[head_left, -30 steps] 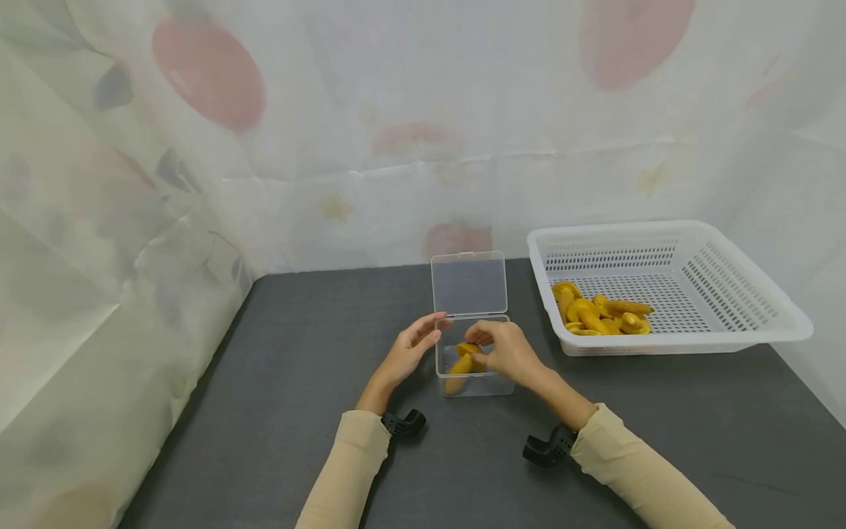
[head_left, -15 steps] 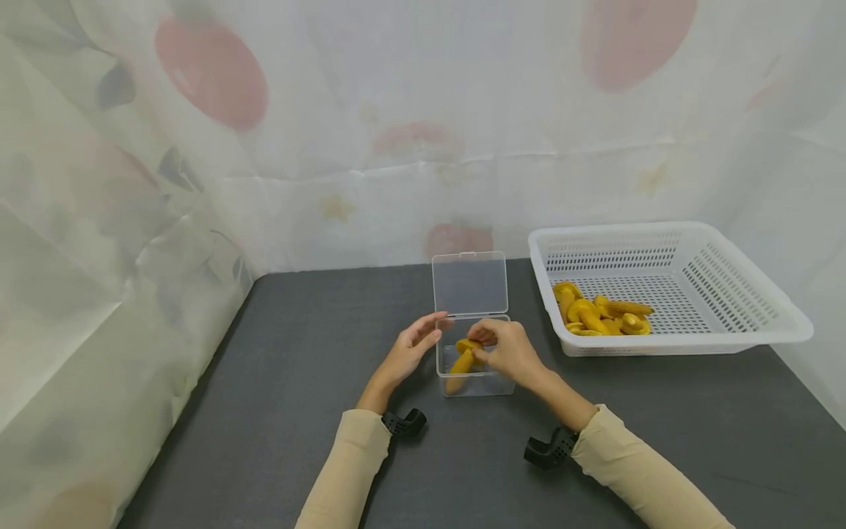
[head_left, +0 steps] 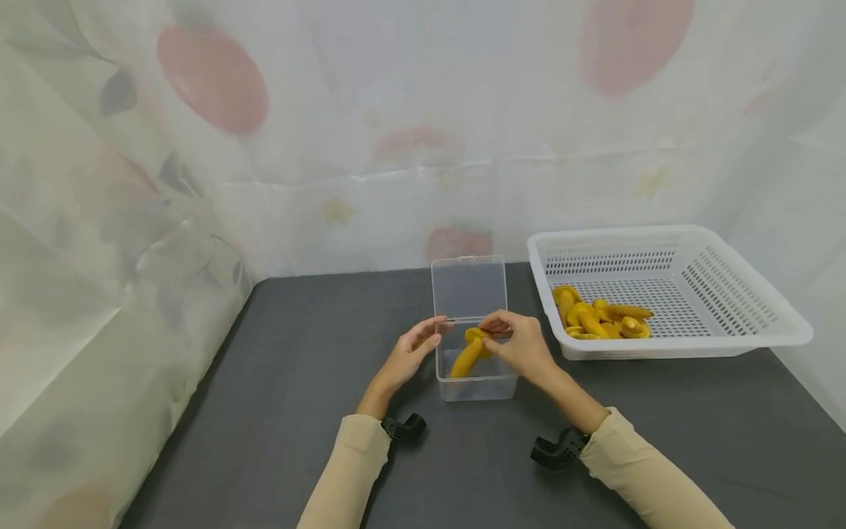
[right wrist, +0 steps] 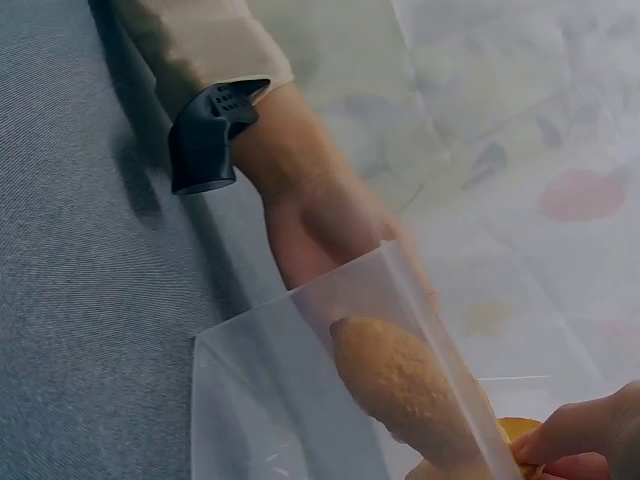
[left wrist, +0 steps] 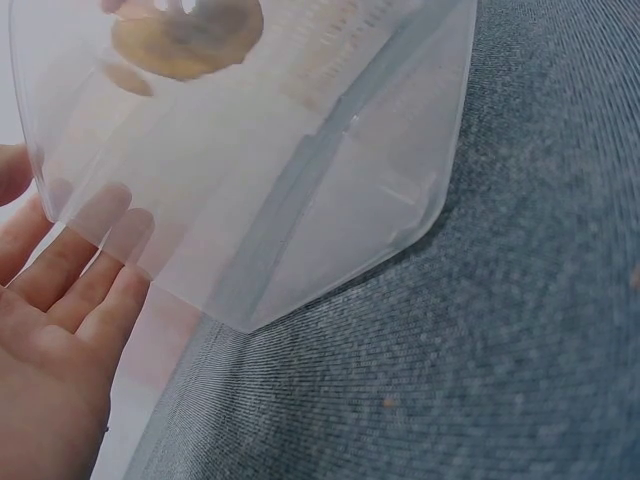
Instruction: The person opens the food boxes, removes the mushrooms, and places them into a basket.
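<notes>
A clear plastic box (head_left: 476, 388) stands on the dark table with its lid (head_left: 469, 288) raised at the back. My right hand (head_left: 525, 349) reaches over the box's right side and pinches a yellow mushroom (head_left: 468, 358) near its cap. The stem slants down to the front left inside the box. In the right wrist view the mushroom (right wrist: 405, 385) shows blurred through the clear wall. My left hand (head_left: 405, 358) stays at the box's left side. Its fingers (left wrist: 75, 270), nearly straight, rest against the box wall in the left wrist view.
A white perforated basket (head_left: 727, 294) stands at the back right, with several yellow mushrooms (head_left: 598, 319) piled in its left end. Behind the table hangs a printed white sheet (head_left: 410, 184). A pale sheet (head_left: 99, 330) borders the left side.
My right hand has shifted a little up and to the right, and the mushroom has risen with it in the box. My left hand has kept its place.
</notes>
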`<state>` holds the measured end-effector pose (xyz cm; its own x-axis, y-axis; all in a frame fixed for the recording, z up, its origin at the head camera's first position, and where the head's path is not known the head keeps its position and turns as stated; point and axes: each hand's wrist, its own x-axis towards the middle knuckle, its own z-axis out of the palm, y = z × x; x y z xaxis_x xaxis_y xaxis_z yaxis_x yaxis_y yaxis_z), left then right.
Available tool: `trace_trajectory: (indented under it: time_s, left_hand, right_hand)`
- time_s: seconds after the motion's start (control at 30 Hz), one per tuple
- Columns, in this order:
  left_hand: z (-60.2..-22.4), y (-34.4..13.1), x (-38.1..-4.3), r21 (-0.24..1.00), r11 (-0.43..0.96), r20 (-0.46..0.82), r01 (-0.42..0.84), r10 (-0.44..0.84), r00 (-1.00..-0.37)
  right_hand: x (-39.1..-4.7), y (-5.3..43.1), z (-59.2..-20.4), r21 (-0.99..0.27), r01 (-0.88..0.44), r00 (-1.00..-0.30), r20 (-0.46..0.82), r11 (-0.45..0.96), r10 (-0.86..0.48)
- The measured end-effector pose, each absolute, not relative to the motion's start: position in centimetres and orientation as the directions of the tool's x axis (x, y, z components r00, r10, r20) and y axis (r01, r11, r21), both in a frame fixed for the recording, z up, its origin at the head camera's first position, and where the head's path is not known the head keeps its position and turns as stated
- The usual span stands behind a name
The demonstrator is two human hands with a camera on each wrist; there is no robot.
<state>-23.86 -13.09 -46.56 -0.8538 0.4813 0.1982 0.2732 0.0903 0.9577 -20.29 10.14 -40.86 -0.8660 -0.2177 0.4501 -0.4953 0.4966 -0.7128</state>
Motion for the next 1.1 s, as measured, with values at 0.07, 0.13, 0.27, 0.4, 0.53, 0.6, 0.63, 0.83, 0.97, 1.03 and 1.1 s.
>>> trace_trajectory:
  time_s: [0.07, 0.13, 0.27, 0.4, 0.53, 0.6, 0.63, 0.83, 0.97, 1.03, 1.1]
  left_hand:
    - [-46.5, -13.1, -23.9, 0.959, 0.087, 0.198, 0.271, 0.483, -0.853]
    - [-46.6, -13.1, -24.0, 0.959, 0.086, 0.198, 0.272, 0.484, -0.852]
    - [-46.7, -13.0, -24.0, 0.956, 0.092, 0.201, 0.277, 0.48, -0.854]
    - [-46.7, -13.1, -24.0, 0.953, 0.101, 0.208, 0.287, 0.471, -0.857]
    - [-46.6, -13.1, -23.9, 0.951, 0.104, 0.209, 0.29, 0.471, -0.857]
    - [-46.6, -13.1, -23.9, 0.952, 0.102, 0.209, 0.289, 0.474, -0.855]
    - [-46.6, -13.1, -23.9, 0.952, 0.101, 0.208, 0.288, 0.476, -0.855]
    - [-46.7, -13.1, -24.0, 0.951, 0.086, 0.223, 0.298, 0.476, -0.851]
    - [-46.7, -13.1, -24.1, 0.95, 0.075, 0.233, 0.304, 0.477, -0.847]
    - [-46.7, -13.1, -24.1, 0.952, 0.073, 0.228, 0.297, 0.478, -0.848]
    - [-46.7, -13.1, -24.1, 0.954, 0.075, 0.222, 0.291, 0.481, -0.848]
  right_hand:
    - [-20.3, 10.3, -40.7, -0.716, -0.496, -0.865, 0.454, 0.492, -0.211]
    - [-20.3, 10.6, -40.5, -0.719, -0.498, -0.864, 0.46, 0.484, -0.206]
    - [-20.2, 10.8, -40.0, -0.719, -0.505, -0.859, 0.474, 0.477, -0.196]
    - [-20.1, 11.0, -39.4, -0.723, -0.5, -0.861, 0.475, 0.476, -0.183]
    - [-20.1, 11.3, -39.0, -0.729, -0.486, -0.868, 0.47, 0.482, -0.164]
    - [-20.1, 11.4, -38.8, -0.727, -0.482, -0.869, 0.47, 0.489, -0.157]
    - [-20.1, 11.5, -38.7, -0.726, -0.481, -0.869, 0.471, 0.492, -0.154]
    - [-20.1, 11.9, -38.3, -0.713, -0.478, -0.866, 0.481, 0.514, -0.139]
    - [-20.1, 12.2, -38.1, -0.709, -0.484, -0.86, 0.493, 0.513, -0.131]
    - [-20.0, 12.3, -38.0, -0.713, -0.488, -0.859, 0.496, 0.503, -0.131]
    - [-19.9, 12.5, -37.9, -0.724, -0.485, -0.862, 0.491, 0.49, -0.128]
